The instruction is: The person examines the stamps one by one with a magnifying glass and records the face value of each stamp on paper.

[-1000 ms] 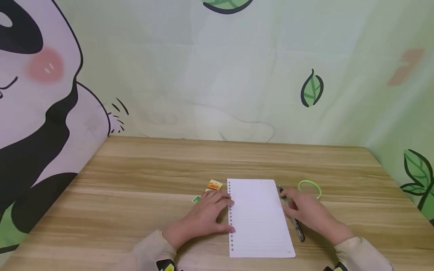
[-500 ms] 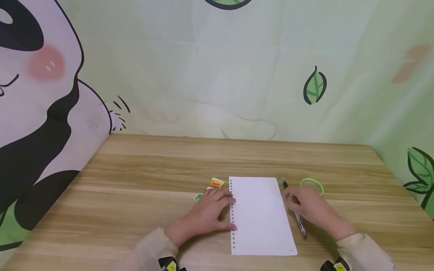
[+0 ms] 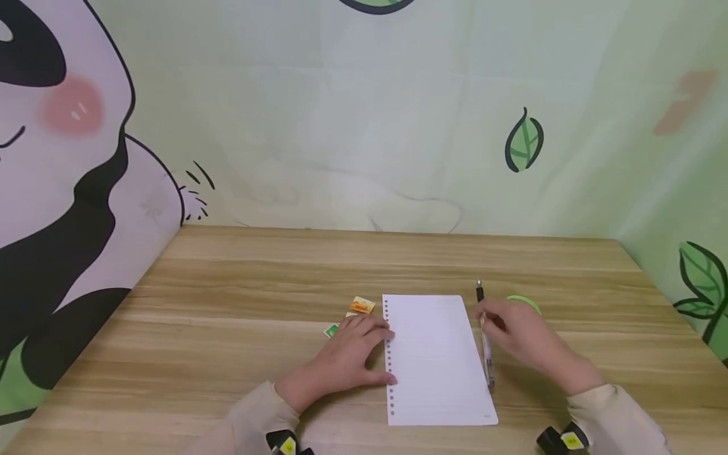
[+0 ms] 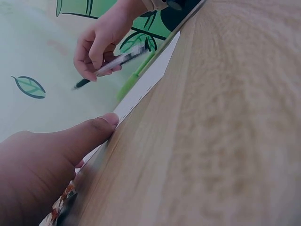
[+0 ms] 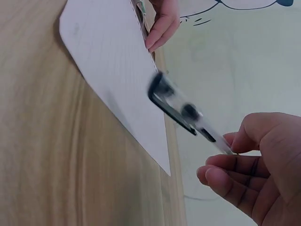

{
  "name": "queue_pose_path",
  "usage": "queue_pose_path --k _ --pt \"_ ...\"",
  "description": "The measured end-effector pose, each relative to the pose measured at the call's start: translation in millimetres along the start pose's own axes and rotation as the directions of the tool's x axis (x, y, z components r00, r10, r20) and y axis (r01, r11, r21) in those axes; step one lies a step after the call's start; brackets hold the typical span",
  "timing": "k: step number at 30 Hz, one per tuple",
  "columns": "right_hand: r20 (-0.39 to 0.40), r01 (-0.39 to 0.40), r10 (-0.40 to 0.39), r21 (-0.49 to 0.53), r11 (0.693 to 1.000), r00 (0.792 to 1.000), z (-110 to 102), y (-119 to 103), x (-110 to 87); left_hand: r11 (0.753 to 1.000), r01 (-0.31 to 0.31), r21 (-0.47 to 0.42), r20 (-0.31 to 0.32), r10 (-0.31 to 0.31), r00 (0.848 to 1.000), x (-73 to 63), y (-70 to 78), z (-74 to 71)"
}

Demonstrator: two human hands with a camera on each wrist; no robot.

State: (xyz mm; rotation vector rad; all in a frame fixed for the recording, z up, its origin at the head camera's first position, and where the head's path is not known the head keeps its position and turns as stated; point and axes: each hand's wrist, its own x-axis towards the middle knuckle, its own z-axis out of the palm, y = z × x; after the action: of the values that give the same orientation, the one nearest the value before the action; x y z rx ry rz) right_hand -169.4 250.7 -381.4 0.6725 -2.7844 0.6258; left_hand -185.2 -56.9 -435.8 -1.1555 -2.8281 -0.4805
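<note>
A white lined sheet of loose-leaf paper, with a row of punched holes along its left side, lies flat on the table. My left hand rests at that holed edge, its thumb and fingertips touching the paper. Right of the sheet, my right hand pinches a clear-barrelled pen between thumb and fingers. In the right wrist view, the pen's clip end points toward the sheet. The left wrist view has the pen raised off the table, its dark grip end angled down.
An orange stamp-like piece and a green one lie by my left fingers, partly covered. A light green ring is behind my right hand, mostly hidden. The wood-grain table meets a printed cloth backdrop.
The right hand has lifted the pen from beside the sheet and turned it more upright in the head view, its lower end swinging left. The left hand stays on the paper.
</note>
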Motion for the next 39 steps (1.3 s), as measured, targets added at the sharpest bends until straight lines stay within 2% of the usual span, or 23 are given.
queue_pose_path --k 3,9,16,22,29,34,37,39 --pt "-0.004 0.003 -0.003 -0.003 1.0 1.0 -2 0 -0.4 1.0 -0.005 -0.008 -0.008 0.005 1.0 0.2 0.2 0.0" --pt "0.039 0.02 -0.021 0.007 1.0 0.999 -6 -1 -0.8 1.0 -0.007 -0.013 -0.015 0.007 1.0 -0.1 -0.5 0.9" --pt "-0.044 0.064 -0.064 -0.014 0.998 0.997 -3 -3 2.0 1.0 0.007 -0.024 -0.007 -0.007 1.0 -0.5 -1.7 0.2" --pt "-0.082 0.044 -0.047 -0.033 0.999 0.996 -5 -5 0.6 1.0 0.006 -0.019 -0.001 -0.006 1.0 -0.1 -0.4 -0.4" --pt "-0.078 -0.02 0.017 -0.039 0.999 0.997 -9 -11 0.6 1.0 -0.003 -0.008 -0.004 0.003 1.0 0.2 -0.5 0.1" --pt "-0.142 0.054 -0.058 -0.029 0.998 0.988 -9 -12 1.9 1.0 -0.004 -0.006 -0.007 0.004 1.0 -0.2 -0.6 0.2" --pt "-0.174 0.103 -0.097 0.028 0.994 0.98 -8 -12 2.8 1.0 -0.005 -0.006 -0.01 0.005 1.0 -0.4 -0.7 0.5" --pt "-0.171 0.105 -0.09 0.081 0.991 0.981 -8 -13 3.4 1.0 -0.004 -0.005 -0.012 0.004 1.0 -0.6 -0.8 0.5"
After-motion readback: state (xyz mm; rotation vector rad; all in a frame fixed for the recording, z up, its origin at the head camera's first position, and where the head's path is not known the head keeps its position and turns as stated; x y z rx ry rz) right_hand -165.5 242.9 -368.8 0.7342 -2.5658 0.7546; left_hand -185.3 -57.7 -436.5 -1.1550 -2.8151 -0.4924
